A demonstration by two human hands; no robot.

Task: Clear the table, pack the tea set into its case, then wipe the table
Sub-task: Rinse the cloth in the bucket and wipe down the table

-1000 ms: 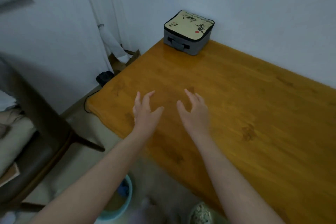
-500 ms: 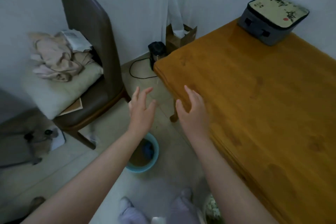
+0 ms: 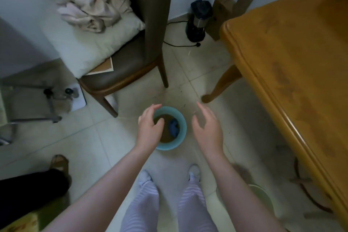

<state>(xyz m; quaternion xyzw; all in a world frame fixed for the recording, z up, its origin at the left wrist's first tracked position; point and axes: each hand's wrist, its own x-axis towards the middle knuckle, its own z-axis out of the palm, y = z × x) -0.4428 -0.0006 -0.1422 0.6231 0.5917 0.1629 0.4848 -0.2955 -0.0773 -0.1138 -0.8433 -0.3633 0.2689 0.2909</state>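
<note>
A small teal bucket (image 3: 181, 118) stands on the tiled floor in front of my feet, holding brownish water and a blue cloth (image 3: 174, 128). My left hand (image 3: 149, 128) hovers over the bucket's left rim, fingers relaxed and holding nothing. My right hand (image 3: 207, 130) hangs just right of the bucket, fingers spread, also holding nothing. The wooden table (image 3: 293, 66) fills the right side, its top bare. The tea set case is out of view.
A brown chair (image 3: 131, 58) with a cushion and crumpled clothes stands at the upper left. A black appliance (image 3: 197, 20) with a cord and a cardboard box (image 3: 229, 5) sit by the wall. Another person's leg (image 3: 32, 190) is at the lower left.
My view has swung from the table top down to the floor. Both hands have moved off the table edge and now hover at the bucket. The tea set case has left the view.
</note>
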